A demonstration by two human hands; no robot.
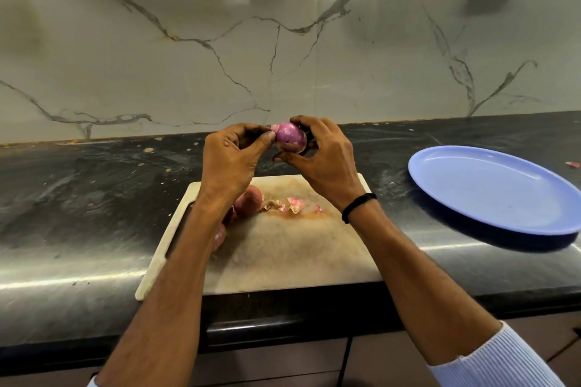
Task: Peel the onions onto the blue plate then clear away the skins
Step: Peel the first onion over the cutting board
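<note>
Head view, the only one here: the onion (290, 137) is up in the air between both hands, over the far edge of the cutting board (283, 261). The right hand (323, 154) curls around it from the right side. The left hand (231, 160) pinches at its pale left end, so I'd guess its long axis runs roughly left to right.

It looks mostly bare and purple. The blue plate (490, 192) is off to the right on the counter (78, 192), well apart from the board, so the right hand is the nearer one for the drop. Nothing sits between onion and plate.

Unpeeled onions (248, 201) lie under the left wrist, with skin scraps (295, 205) just beside them. The plate's near rim is close to the counter's front edge, so careful there.
</note>
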